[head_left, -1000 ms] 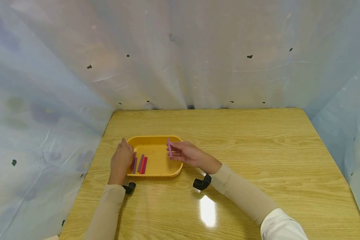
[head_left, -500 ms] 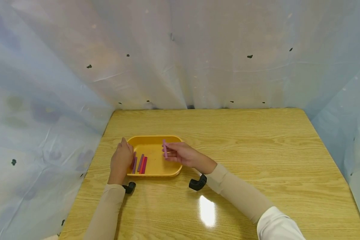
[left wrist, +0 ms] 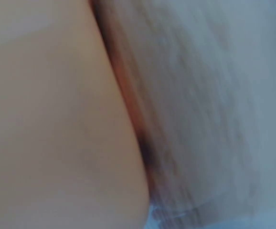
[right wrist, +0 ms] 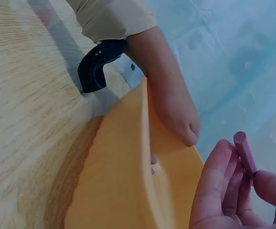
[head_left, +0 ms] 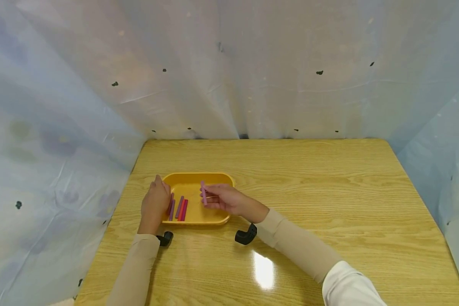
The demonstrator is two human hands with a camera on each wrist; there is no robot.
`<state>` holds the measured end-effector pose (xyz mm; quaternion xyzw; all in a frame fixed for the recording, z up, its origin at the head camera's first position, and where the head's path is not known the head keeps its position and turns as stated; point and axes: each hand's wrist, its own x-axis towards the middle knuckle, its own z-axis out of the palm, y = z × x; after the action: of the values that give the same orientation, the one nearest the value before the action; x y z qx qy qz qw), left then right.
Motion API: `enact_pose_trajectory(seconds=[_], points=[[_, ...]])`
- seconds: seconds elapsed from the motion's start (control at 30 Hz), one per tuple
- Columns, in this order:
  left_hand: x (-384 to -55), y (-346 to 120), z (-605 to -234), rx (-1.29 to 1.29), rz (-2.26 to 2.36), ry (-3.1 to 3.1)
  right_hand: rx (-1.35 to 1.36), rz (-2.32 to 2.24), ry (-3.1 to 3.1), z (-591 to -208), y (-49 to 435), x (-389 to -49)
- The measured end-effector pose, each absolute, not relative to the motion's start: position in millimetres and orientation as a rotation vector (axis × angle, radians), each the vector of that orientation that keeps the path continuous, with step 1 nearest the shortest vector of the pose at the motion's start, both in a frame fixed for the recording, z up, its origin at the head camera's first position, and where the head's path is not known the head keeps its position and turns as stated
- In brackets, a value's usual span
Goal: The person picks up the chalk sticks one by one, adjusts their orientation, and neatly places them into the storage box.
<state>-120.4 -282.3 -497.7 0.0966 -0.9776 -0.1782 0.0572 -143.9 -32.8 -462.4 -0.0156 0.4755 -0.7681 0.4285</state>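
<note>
A shallow yellow tray [head_left: 199,217] with rounded corners stands on the left part of the table. My left hand [head_left: 155,203] grips its left end, fingers folded over the rim. Between thumb and fingertips, my right hand [head_left: 231,200] pinches a pinkish-purple stick [head_left: 204,193], chalk-like in shape, above the tray's right half. In the right wrist view that stick [right wrist: 245,153] is raised, one end pointing up. Beside my left hand, several purple sticks [head_left: 179,207], a red stick [head_left: 181,211] and a magenta stick [head_left: 184,210] lie in the tray, some partly hidden by the hand.
The wood-grain table [head_left: 310,182] extends well to the right of the tray. A pale plastic sheet [head_left: 271,85] hangs behind it and along both sides. Each wrist carries a black camera mount [head_left: 246,234]. The left wrist view is mostly a blurred close-up of skin.
My right hand has moved left over the tray, bringing the pinkish-purple stick with it. My left hand and the tray have stayed in place.
</note>
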Motion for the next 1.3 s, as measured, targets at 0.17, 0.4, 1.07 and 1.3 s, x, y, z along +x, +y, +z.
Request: enact_pose_trajectory(seconds=[0.17, 0.4, 1.07, 1.3], points=[[-122, -282, -498, 0.282, -0.524, -2.959, -0.042, -1.898, 1.225, -465, -38, -143], [-122, -280, -497, 0.295, -0.534, -2.960, -0.011, -1.876, 1.250, -470, -45, -142], [-122, -276, -495, 0.311, -0.525, -2.989, 0.002, -1.811, 1.311, -482, -61, -139], [-123, -278, -496, 0.320, -0.530, -3.020, 0.018, -1.799, 1.337, -488, -67, -138]])
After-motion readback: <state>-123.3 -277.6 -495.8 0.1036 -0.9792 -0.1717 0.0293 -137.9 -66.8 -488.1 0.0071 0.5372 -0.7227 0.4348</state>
